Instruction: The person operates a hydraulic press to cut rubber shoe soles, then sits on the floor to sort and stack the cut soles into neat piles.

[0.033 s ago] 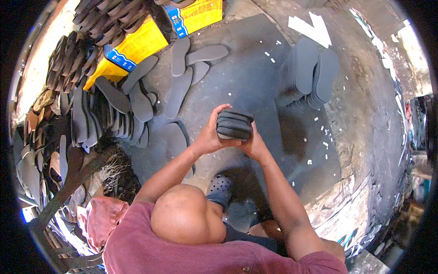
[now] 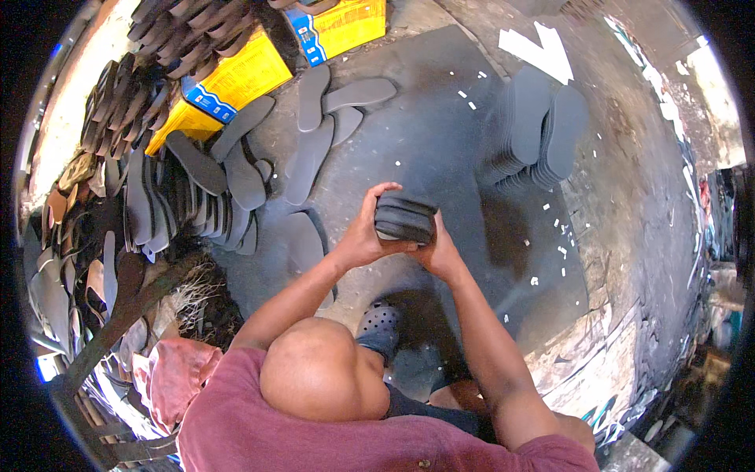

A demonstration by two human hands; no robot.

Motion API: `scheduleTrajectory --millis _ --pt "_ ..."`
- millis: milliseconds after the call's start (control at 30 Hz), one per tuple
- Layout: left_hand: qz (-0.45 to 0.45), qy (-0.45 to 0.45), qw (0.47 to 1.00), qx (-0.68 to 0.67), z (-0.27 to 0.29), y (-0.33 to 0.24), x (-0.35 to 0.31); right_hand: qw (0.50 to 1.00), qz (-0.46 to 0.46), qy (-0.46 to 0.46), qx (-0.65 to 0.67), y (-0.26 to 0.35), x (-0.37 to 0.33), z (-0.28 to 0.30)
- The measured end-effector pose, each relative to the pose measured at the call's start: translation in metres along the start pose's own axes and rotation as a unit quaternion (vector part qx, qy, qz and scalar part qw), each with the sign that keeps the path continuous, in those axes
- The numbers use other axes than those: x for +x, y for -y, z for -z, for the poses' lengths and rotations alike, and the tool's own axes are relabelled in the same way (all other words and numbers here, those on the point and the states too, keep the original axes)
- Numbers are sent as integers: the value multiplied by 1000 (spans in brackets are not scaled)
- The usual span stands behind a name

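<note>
Between my two hands, held up over the dark mat, is a compact stack of black soles (image 2: 405,216), seen from its end with several layers pressed together. My left hand (image 2: 366,237) wraps its left side and underside, thumb and fingers closed on it. On the opposite side my right hand (image 2: 440,253) grips the stack, its fingers partly hidden beneath. Below and left of the stack, a loose grey sole (image 2: 303,242) lies flat, partly covered by my left forearm. Other grey soles (image 2: 310,157) overlap one another farther off.
Two tall piles of grey soles (image 2: 525,114) stand at the far right of the dark mat (image 2: 425,102). Yellow and blue boxes (image 2: 244,75), with dark soles heaped by them, sit far left. White scraps (image 2: 536,51) and small white bits lie about. My clog (image 2: 379,326) rests below my hands.
</note>
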State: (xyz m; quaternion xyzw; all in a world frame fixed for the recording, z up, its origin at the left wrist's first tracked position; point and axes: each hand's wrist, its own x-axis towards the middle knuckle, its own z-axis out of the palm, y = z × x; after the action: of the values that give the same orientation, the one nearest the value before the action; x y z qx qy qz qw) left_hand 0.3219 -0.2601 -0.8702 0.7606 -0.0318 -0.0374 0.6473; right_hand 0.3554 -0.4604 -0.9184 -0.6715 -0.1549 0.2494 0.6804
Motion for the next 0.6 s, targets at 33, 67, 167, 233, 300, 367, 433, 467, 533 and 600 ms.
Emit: scheduleTrajectory --millis 33,67,167,233,300,367,433,467,533,600 --pt "23 14 1000 -15 -4 -3 -2 999 -11 23 -41 -13 -1 6" --pt "23 36 999 -8 -10 3 -6 995 -22 47 -79 -39 0 13" --pt "-7 60 992 109 15 26 4 989 4 -8 -147 -35 8 6" --pt "-46 56 961 269 59 24 17 956 -4 -96 -276 4 1 5" --pt "40 -138 960 242 121 67 25 856 -20 -164 -490 62 0 0" --pt "179 -232 913 283 146 56 68 796 -33 -178 -578 51 -2 15" --pt "216 -279 883 308 194 74 101 761 -34 -164 -627 25 8 13" --pt "217 -292 875 320 198 79 121 746 -47 -155 -645 2 11 14" --pt "220 -321 851 353 214 82 154 742 -57 -163 -648 -24 16 9" --pt "296 -269 843 361 223 88 180 736 -54 -150 -658 -24 12 11"
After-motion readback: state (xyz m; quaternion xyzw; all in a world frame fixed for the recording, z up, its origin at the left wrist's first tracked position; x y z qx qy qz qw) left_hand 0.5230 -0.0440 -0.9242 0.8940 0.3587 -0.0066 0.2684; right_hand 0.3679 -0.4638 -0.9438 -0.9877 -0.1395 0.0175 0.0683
